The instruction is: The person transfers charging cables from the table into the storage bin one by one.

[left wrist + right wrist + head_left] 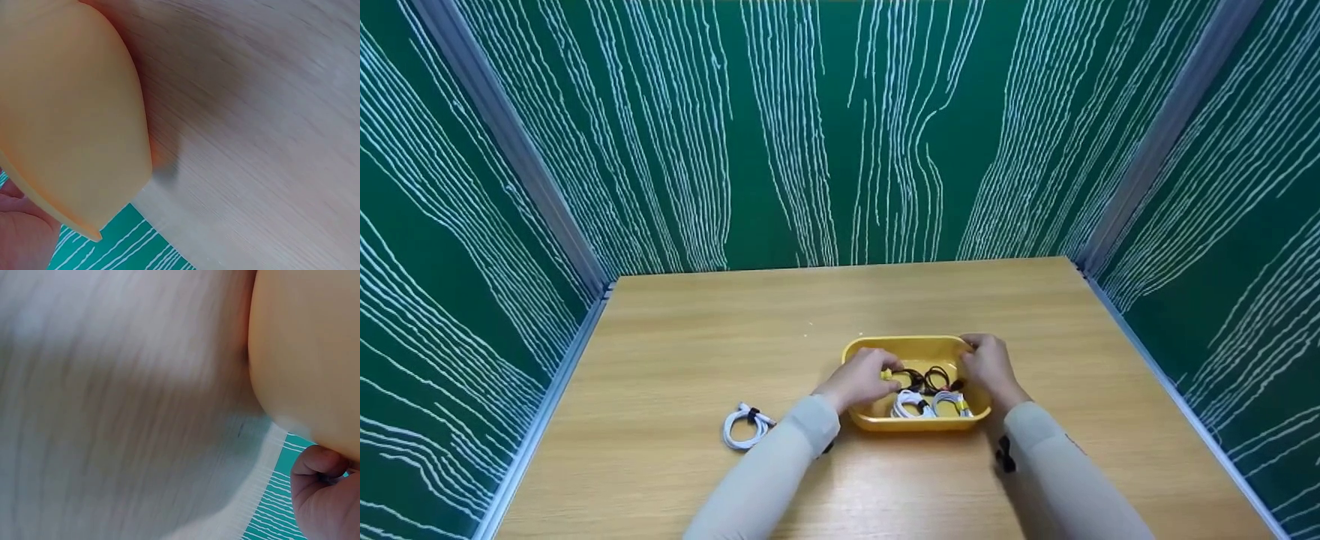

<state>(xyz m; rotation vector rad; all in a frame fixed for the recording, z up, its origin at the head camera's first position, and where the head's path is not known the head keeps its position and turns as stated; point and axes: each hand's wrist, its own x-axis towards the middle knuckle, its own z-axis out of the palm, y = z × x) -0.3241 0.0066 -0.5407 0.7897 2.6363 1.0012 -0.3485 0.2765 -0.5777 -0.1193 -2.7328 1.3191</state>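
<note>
A yellow tray (919, 425) stands on the table with several coiled cables in it. My left hand (864, 377) reaches over its left side, thumb and fingers bent around the near edge of a black cable (913, 381); the fingertips are partly hidden. Beside that coil lies a second black cable (937, 379). Nearer me in the tray are a white cable (910, 405) with a black tie and a white cable (952, 403) with a yellow tie. My right hand (988, 367) grips the tray's right end at the far corner; in the right wrist view, its curled fingers (319, 461) show beside the tray wall.
Left of the tray, a white coiled cable (742, 427) with a black tie lies on the wooden table (720, 322). A small black item (1005, 454) sits by the right forearm. Green walls (780, 150) with white lines enclose the table's back and sides.
</note>
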